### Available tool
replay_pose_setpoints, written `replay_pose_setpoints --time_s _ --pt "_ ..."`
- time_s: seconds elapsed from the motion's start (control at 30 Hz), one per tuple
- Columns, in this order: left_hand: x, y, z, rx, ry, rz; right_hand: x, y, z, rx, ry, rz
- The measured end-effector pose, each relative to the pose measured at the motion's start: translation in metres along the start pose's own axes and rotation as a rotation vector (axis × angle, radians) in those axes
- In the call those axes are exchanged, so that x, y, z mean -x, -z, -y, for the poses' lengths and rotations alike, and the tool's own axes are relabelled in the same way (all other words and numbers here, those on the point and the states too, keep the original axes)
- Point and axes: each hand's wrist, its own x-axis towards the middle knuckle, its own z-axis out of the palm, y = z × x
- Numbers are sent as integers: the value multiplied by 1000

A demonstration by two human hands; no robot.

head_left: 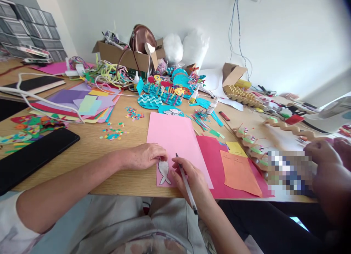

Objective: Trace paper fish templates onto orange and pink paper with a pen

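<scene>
A sheet of pink paper [171,131] lies at the table's front edge. Near its lower left corner is a small white fish cutout [164,170] with a dark outline, its tail toward me. The curled fingers of my left hand [149,155] press on the fish's upper end, partly hiding it. My right hand [189,177] grips a clear pen [187,188] just right of the fish. One end of the pen points up and away over the pink paper; the black-capped end slants down toward my lap.
Right of the pink sheet lie red paper [211,162] and an orange piece [241,171]. At the right edge is another person's hand [326,155]. A black phone [38,155], coloured paper sheets [65,97] and paper dots [113,132] lie left; blue paper crafts [149,101] stand behind.
</scene>
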Motion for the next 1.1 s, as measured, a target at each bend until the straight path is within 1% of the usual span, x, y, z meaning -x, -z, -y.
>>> replay_pose_setpoints --time_s 0.17,0.3,0.37,0.53,0.7,0.8,0.9,1.0,1.1 --pt "-1 4 -1 -14 -24 -11 0 -1 -1 14 -17 18" --pt "0 11 5 -57 -46 -47 2 3 0 -4 -21 21" --pt "1 13 8 -87 -34 -41 4 6 1 -6 -28 23" --pt "-2 17 9 -148 40 65 8 9 3 8 -62 110" --pt "-13 17 4 -142 53 160 6 6 5 2 -79 151" --pt "-19 18 1 -186 58 213 4 6 7 19 -110 178" --pt "-24 19 -4 -236 76 259 5 6 6 36 -119 180" --pt "-28 21 -6 -269 83 300 7 4 3 38 -82 159" --pt "-31 21 -4 -309 68 317 9 1 0 36 -52 137"
